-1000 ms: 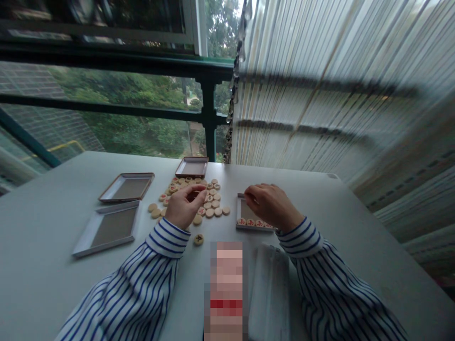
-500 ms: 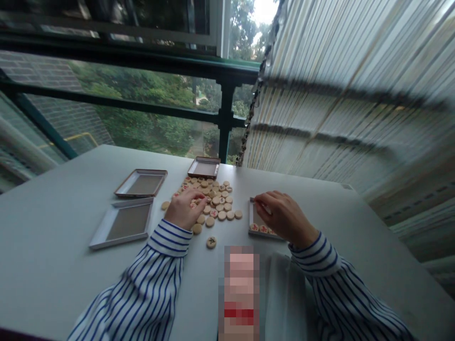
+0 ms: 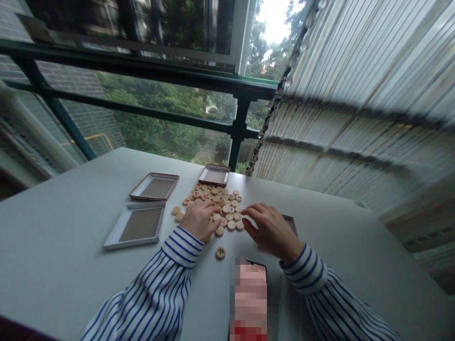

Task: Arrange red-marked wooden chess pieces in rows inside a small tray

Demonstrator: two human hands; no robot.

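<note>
My left hand [image 3: 201,220] rests over the near left of a pile of round wooden xiangqi pieces [image 3: 226,209], its thumb apart from its bent fingers. At the pile's right edge hovers my right hand [image 3: 272,230]. Thumb and forefinger are apart, with nothing visible between them. Under and behind that hand is a shallow box [image 3: 291,221], mostly hidden by it. One loose piece with a dark character [image 3: 220,253] lies nearer to me. Some pieces in the pile show red characters, others dark ones or plain faces.
Two shallow open boxes, a brown-edged one [image 3: 141,195] and a white one [image 3: 119,243], lie to the left. Another box [image 3: 225,185] sits behind the pile. A phone with a blurred screen [image 3: 250,298] lies in front on the white table [image 3: 71,213].
My right hand has moved left from over the right box to the pile's edge, its fingers now apart. My left hand stays at the pile. The whole view has shifted slightly.
</note>
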